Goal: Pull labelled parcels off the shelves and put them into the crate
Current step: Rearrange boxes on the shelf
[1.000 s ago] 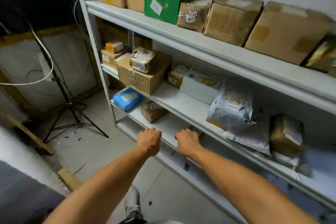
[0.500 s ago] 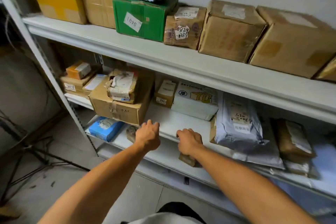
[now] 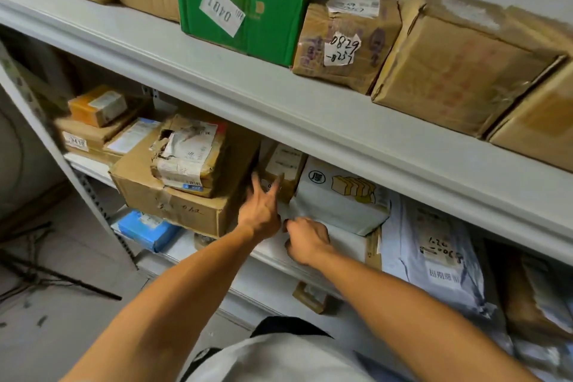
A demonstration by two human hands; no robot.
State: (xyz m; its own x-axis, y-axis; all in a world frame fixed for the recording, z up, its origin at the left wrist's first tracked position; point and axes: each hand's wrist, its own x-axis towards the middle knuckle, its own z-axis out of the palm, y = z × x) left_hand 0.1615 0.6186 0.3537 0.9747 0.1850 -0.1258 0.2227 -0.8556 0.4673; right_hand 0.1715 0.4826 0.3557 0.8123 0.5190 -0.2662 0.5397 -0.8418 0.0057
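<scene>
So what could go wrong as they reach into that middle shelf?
1. The left hand reaches for a small brown box wedged between the large cardboard box and the white parcel; pulling it might drag its neighbours forward.
2. The torn taped parcel sits loose on the large box and could slide off if that is nudged.
3. No crate is in view.

Bare forearms, no sleeves in view; white top (image 3: 279, 360) with dark edge below.
</scene>
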